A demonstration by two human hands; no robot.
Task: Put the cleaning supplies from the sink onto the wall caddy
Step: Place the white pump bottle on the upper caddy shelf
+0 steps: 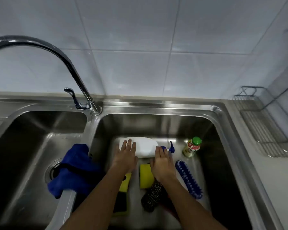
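A white pump bottle (pixel 145 146) with a blue pump head (pixel 170 148) lies on its side at the back of the right sink basin (pixel 156 123). My left hand (pixel 125 156) rests flat and open on the bottle's left end. My right hand (pixel 162 163) is open by the bottle's neck, fingers touching it near the pump. Below the hands lie two yellow sponges (pixel 145 175), a dark speckled scourer (pixel 152 196) and a blue scrub brush (pixel 189 179). A small green-capped bottle (pixel 192 146) stands at the right. The wire wall caddy (pixel 266 123) is at the far right.
A blue cloth (pixel 75 170) hangs over the divider between the two basins. The chrome faucet (pixel 70 67) arches over the left basin (pixel 32 146). A grey counter (pixel 276 188) runs along the right, under the caddy. White tiles cover the wall behind.
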